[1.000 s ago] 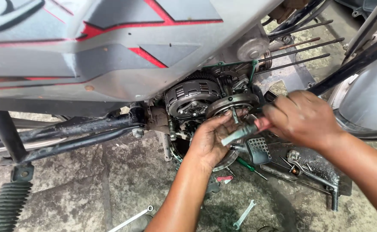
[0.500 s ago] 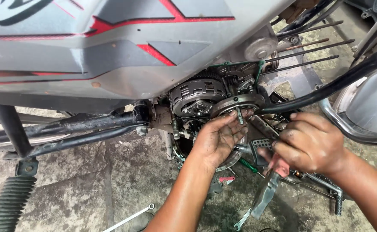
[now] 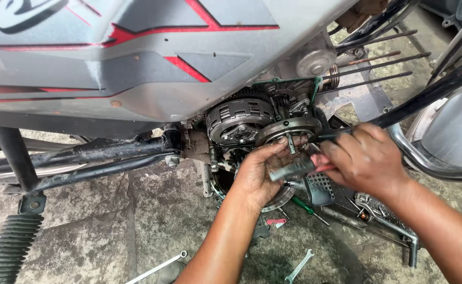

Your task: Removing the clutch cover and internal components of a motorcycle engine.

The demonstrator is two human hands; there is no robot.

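Note:
A grey motorcycle with red stripes [image 3: 136,58] stands over me, its side cover off. The toothed clutch drum [image 3: 236,121] and a round metal disc [image 3: 289,129] are exposed. My right hand [image 3: 365,158] grips a red-handled tool whose grey metal socket [image 3: 290,169] points left, just below the disc. My left hand [image 3: 262,171] comes up from below. Its fingers curl around the socket end and its thumb rests near the disc's rim.
Two spanners [image 3: 299,265] [image 3: 157,268] lie on the stone floor with a green screwdriver [image 3: 304,205]. A ribbed footpeg [image 3: 10,247] is at lower left, and a pedal lever [image 3: 394,231] at lower right. Long studs [image 3: 378,58] stick out at upper right beside a chrome part [image 3: 452,131].
My right hand dropped down and away with the tool half a second ago, then came back up to the disc. My left hand stayed at the clutch and now wraps the socket.

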